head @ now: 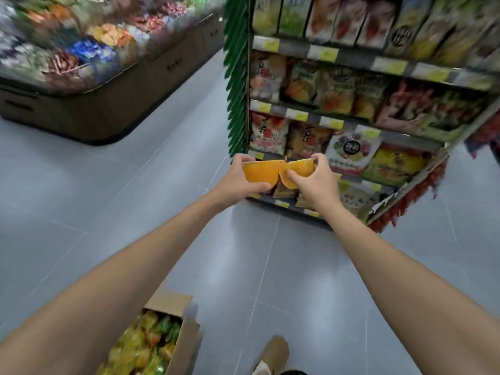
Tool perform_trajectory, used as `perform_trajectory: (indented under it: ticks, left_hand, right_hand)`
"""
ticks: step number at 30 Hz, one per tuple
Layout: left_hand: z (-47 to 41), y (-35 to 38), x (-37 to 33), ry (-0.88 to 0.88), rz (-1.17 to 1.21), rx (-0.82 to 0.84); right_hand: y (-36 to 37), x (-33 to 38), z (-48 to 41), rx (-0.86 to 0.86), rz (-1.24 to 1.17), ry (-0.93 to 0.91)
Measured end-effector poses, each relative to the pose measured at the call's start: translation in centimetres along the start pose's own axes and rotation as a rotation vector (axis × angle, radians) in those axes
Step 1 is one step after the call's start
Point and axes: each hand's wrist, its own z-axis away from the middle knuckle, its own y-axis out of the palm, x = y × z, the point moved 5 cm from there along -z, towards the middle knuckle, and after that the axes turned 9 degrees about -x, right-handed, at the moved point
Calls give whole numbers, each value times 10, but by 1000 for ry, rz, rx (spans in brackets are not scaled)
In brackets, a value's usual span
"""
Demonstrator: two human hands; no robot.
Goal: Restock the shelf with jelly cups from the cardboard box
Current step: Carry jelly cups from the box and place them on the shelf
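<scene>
Both hands [240, 175] [315, 182] outstretched; firmly curled

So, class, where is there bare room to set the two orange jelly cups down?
Bare: the grey tiled floor between the open cardboard box and the metal shelf unit, and between that unit and the brown display bin. Crowded: every visible shelf tier and the box are packed with packets.

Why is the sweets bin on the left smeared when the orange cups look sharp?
Head view: motion blur smears the sweets bin and shelf; the orange jelly cups, gripped by the left hand and right hand, look sharper. The wide lens tilts the shelf; soft glare lies on the floor.
</scene>
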Motion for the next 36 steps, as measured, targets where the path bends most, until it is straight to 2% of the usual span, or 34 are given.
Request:
perform_trajectory:
  ticks: [6, 15, 20, 24, 36]
  left_hand:
    - [-67, 53, -100, 181, 61, -42]
    - [-128, 95, -211, 299, 116, -66]
    - [-173, 102, -252, 351, 139, -99]
    - [-217, 96, -281, 419, 156, -187]
    - [-371, 72, -359, 559, 202, -312]
  right_hand:
    - [-85, 1, -86, -144, -33, -22]
    - [-165, 15, -172, -286, -154, -62]
    - [-186, 28, -221, -316, -199, -92]
    - [-197, 45, -265, -347, -224, -140]
    - [-191, 118, -416, -394, -318, -280]
